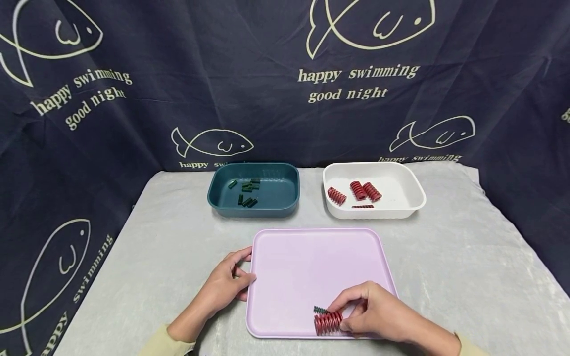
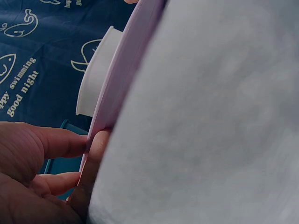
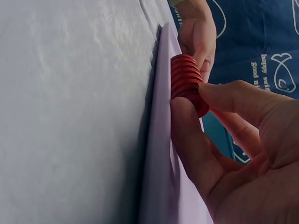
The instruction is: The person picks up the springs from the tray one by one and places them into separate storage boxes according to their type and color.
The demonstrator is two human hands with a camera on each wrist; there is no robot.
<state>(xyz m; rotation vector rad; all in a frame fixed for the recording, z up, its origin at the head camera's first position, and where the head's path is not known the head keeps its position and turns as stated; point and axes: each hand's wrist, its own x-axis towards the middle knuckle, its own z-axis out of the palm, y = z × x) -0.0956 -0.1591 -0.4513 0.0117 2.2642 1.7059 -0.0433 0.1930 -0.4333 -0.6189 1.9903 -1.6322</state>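
On the grey tabletop lies a lilac tray (image 1: 307, 267). My left hand (image 1: 227, 282) holds its left edge; in the left wrist view the thumb and fingers pinch the rim. At the tray's near edge, my right hand (image 1: 378, 311) pinches a thick red spring (image 1: 328, 324) by its right end between thumb and fingers. The same red spring (image 3: 185, 79) appears in the right wrist view, against the tray's rim. Just behind it lies a thin dark green spring (image 1: 320, 310), partly hidden by the red spring and the right hand's fingers.
Behind the tray at left stands a teal bin (image 1: 280, 198) with several small green springs (image 1: 250, 187). To its right, a white bin (image 1: 401, 198) holds several red springs (image 1: 357, 190). A dark blue printed curtain (image 1: 267, 74) hangs around the table.
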